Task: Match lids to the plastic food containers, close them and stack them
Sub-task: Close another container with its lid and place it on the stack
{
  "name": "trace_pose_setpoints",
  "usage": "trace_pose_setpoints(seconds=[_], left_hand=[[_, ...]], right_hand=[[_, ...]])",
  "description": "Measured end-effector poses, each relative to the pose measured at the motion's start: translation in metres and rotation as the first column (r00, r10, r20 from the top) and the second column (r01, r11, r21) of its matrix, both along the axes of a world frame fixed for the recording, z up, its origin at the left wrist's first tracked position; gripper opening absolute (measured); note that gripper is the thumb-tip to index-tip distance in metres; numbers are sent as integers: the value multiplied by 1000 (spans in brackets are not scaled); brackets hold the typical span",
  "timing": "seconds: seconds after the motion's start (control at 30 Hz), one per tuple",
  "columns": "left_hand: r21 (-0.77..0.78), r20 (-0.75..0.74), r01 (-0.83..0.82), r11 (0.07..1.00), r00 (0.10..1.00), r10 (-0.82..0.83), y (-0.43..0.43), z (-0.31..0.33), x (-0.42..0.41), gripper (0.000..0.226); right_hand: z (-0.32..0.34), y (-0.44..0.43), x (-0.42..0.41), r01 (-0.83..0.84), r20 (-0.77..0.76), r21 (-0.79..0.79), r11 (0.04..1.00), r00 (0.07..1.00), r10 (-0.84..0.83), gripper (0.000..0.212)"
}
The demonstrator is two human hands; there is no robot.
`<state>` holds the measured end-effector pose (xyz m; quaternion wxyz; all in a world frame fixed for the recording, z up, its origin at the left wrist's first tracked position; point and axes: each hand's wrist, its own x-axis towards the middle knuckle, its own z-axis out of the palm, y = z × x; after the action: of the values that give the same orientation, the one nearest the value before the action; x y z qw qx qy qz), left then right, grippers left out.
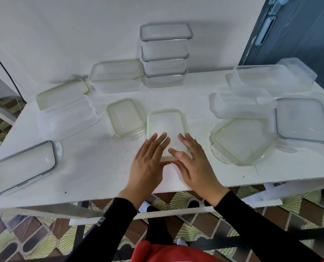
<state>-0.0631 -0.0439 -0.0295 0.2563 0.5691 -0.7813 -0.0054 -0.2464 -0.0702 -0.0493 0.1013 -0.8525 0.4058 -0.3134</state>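
— What's under the hands?

— A clear, rectangular container (165,121) with a pale green rim round its lid and a raised panel down the lid's middle. It's see-through, so the white table (100,173) shows through it.

— Where does it sit?

— Midway along the table, near the front edge, with its long side running away from the person.

— And the grip?

— There's no pinch. The left hand (148,163) and right hand (195,163) lie flat on the near end of the lid. The fingers are straight and slightly spread, and the thumbs almost meet at the lid's near edge.

— Anything done already?

— A stack of three grey-rimmed containers (165,55) stands at the middle of the back edge. A closed green-rimmed box (115,76) stands just beside it on the left.
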Motion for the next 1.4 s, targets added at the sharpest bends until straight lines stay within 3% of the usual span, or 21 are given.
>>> trace_pose_setpoints(seconds=[0.23, 0.37, 0.47, 0.57, 0.63, 0.73, 0.87, 1.03, 1.4], left_hand=[[43, -38, 127, 991, 991, -125, -6, 8, 12, 57], [175, 46, 202, 964, 976, -213, -5, 24, 31, 73], [252, -36, 209, 945, 978, -206, 0, 43, 40, 60], [172, 20, 50, 984, 998, -54, 2, 49, 37, 48], [162, 54, -30, 986, 998, 22, 3, 44, 31, 67], [111, 91, -19, 994, 996, 9, 2, 27, 23, 69], [-20, 96, -32, 999, 995, 34, 4, 7, 14, 57], [-133, 101, -41, 990, 993, 55, 7, -6, 10, 52], [-133, 76, -62, 989, 994, 73, 7, -5, 7, 48]], right_hand=[[30, -9, -13, -20, 33, 25, 999, 999, 19, 36], [42, -27, -19, -13, 56, 24, 1000, 998, 12, 34], [37, -32, -25, -38, -10, 66, 997, 999, 38, 37], [39, -24, -27, -4, -51, -7, 1000, 999, 4, 35], [41, -16, -26, 23, -125, -73, 997, 992, -32, 38], [37, -11, -23, 18, -195, -74, 997, 980, -32, 46], [25, -14, -16, -83, -156, -22, 996, 985, 79, 40], [16, -16, -15, -98, -154, -95, 991, 985, 83, 37], [9, -18, -12, -64, -134, -192, 979, 990, 38, 35]])
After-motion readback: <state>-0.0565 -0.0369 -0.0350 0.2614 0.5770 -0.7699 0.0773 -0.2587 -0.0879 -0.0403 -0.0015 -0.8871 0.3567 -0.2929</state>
